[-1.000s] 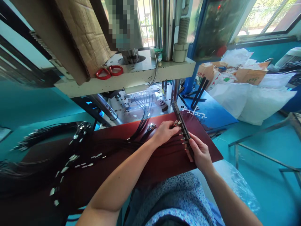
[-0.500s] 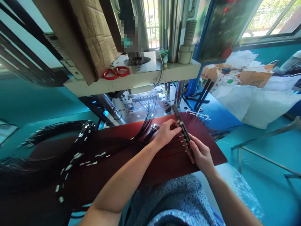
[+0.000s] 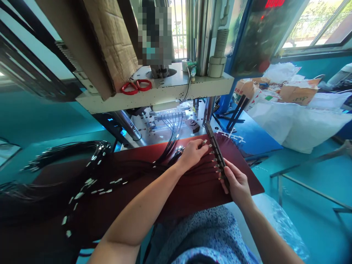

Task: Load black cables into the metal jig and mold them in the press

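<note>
My right hand (image 3: 237, 180) grips the lower part of a long dark slotted bar (image 3: 215, 147), which is held tilted above the brown board. Several small metal cable connectors (image 3: 214, 160) stick out along the bar's left side, with thin dark cables running left from them. Just left of the bar's upper half, my left hand (image 3: 192, 153) is closed in a pinch on a cable connector (image 3: 205, 141), whose tip shows past the fingers. A bunch of black cables (image 3: 169, 143) with light ends lies beyond my left wrist.
Behind the brown board (image 3: 192, 194) stands a press with a metal bed (image 3: 145, 128) and a cream plate (image 3: 203, 83). Red-handled scissors (image 3: 136, 86) lie on that plate. More black cables (image 3: 93, 156) spread at left. White sprue pieces (image 3: 232, 136) lie at right.
My left hand has drawn slightly left, away from the bar, and a connector tip now shows at its fingers. The bar has shifted a little right and down, leaving its row of connectors more visible.
</note>
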Action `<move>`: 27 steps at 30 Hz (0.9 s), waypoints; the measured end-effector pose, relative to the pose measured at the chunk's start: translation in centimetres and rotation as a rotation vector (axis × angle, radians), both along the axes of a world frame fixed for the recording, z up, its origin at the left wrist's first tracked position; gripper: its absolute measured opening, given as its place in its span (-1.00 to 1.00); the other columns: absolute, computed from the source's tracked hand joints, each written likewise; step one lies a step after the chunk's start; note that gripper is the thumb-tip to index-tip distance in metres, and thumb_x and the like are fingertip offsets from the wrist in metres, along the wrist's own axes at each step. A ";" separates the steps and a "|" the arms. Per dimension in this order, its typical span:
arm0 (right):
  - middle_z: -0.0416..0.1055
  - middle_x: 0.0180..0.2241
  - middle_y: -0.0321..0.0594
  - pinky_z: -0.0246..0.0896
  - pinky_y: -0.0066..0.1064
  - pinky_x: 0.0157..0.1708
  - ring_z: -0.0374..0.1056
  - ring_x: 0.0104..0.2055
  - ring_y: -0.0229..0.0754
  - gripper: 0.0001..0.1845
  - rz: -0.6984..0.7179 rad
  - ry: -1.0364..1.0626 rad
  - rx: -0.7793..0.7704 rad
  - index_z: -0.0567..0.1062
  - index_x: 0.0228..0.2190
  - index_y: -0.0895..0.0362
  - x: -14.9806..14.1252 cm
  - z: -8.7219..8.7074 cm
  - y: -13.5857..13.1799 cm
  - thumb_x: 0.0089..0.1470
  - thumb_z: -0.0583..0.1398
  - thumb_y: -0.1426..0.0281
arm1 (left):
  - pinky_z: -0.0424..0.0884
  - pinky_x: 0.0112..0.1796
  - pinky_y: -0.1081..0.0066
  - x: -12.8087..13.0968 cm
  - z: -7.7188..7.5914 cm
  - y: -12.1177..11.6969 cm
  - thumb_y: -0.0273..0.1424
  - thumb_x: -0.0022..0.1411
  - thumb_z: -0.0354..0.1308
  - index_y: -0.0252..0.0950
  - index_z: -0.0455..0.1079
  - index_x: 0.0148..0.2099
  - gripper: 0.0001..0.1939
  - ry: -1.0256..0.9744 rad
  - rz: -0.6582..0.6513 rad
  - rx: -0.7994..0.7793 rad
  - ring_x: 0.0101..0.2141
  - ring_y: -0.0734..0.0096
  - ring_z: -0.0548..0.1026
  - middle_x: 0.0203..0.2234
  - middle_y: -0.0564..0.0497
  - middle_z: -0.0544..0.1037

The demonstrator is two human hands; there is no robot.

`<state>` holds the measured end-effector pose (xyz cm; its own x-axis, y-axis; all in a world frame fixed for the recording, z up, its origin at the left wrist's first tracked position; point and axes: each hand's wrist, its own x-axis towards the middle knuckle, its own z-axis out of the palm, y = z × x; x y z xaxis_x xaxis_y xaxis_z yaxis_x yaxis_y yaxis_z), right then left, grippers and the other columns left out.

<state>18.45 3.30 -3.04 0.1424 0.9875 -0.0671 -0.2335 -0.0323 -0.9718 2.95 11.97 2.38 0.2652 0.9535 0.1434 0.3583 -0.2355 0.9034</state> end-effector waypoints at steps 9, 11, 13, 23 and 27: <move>0.24 -0.67 -0.40 -0.04 -0.62 -0.86 0.07 -0.77 -0.44 -0.45 0.072 -0.164 0.026 0.34 0.04 0.15 -0.1 -0.3 0.1 0.06 0.15 0.14 | 0.14 -0.43 0.47 -0.2 0.2 0.7 -0.38 0.02 0.05 -0.35 0.25 -0.57 -0.82 -0.111 -0.028 -0.123 -0.52 0.55 0.25 -0.62 0.13 0.31; 0.23 -0.67 -0.40 -0.04 -0.62 -0.86 0.07 -0.77 -0.43 -0.45 0.078 -0.179 0.024 0.35 0.04 0.14 -0.2 -0.3 0.2 0.06 0.15 0.14 | 0.12 -0.47 0.49 -0.5 0.2 0.6 -0.35 0.01 0.10 -0.35 0.25 -0.56 -0.80 -0.152 -0.024 -0.178 -0.55 0.58 0.23 -0.63 0.13 0.30; 0.25 -0.64 -0.39 -0.03 -0.62 -0.86 0.08 -0.76 -0.43 -0.46 0.079 -0.157 0.018 0.35 0.02 0.14 -0.2 -0.3 0.3 0.06 0.15 0.13 | 0.11 -0.53 0.52 -0.8 0.1 0.5 -0.28 -0.01 0.16 -0.34 0.27 -0.48 -0.78 -0.292 -0.029 -0.292 -0.57 0.60 0.20 -0.61 0.14 0.29; 0.31 -0.63 -0.36 -0.03 -0.62 -0.85 0.08 -0.76 -0.44 -0.45 0.090 -0.139 -0.001 0.34 0.03 0.14 0.3 -0.6 0.2 0.05 0.16 0.14 | 0.09 -0.56 0.54 -1.3 -0.1 1.7 -0.35 -0.14 0.21 -0.37 0.30 -0.57 -0.80 -0.412 0.018 -0.441 -0.63 0.63 0.22 -0.69 0.13 0.33; 0.29 -0.64 -0.37 -0.05 -0.62 -0.85 0.07 -0.77 -0.44 -0.43 0.119 -0.158 0.000 0.33 0.05 0.15 0.3 -0.6 0.2 0.06 0.15 0.13 | 0.03 -0.59 0.53 -1.3 0.7 2.0 -0.38 -0.15 0.18 -0.36 0.29 -0.60 -0.83 -0.346 -0.034 -0.436 -0.66 0.64 0.19 -0.72 0.14 0.31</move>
<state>18.75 3.54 -3.61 0.0334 0.9980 -0.0529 -0.0726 -0.0503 -0.9961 1.70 13.99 3.10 0.3041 0.9359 -0.1780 0.0220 0.1799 0.9834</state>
